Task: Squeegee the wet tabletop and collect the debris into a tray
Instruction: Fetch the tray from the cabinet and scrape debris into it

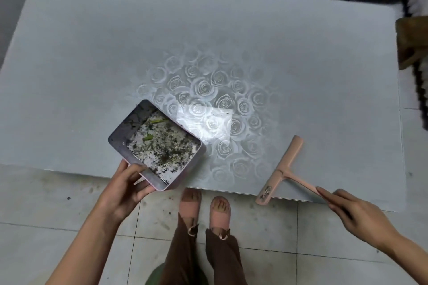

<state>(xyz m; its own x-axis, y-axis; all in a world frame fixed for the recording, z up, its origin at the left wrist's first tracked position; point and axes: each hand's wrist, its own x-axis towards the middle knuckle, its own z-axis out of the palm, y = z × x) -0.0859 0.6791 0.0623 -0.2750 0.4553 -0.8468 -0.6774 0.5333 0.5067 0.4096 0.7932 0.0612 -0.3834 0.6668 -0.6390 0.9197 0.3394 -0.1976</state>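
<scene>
A: Where do the things stand now?

B: The left hand [122, 192] grips the near corner of the tray [118, 132]. The tray sits at the near edge of the tabletop [92, 53], with debris [162, 146] inside. The right hand [354, 210] is closed around the handle of the squeegee [281, 171], and the blade lies on the surface, well apart from the tray.

A: How does the person do this step well?

B: I think the blade must press flat and travel slowly toward the tray. Some bits [266, 191] cling to the blade end, so they probably need a tap into the tray.

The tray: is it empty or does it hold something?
Not empty: dark debris and green scraps cover the floor of the tray.
</scene>
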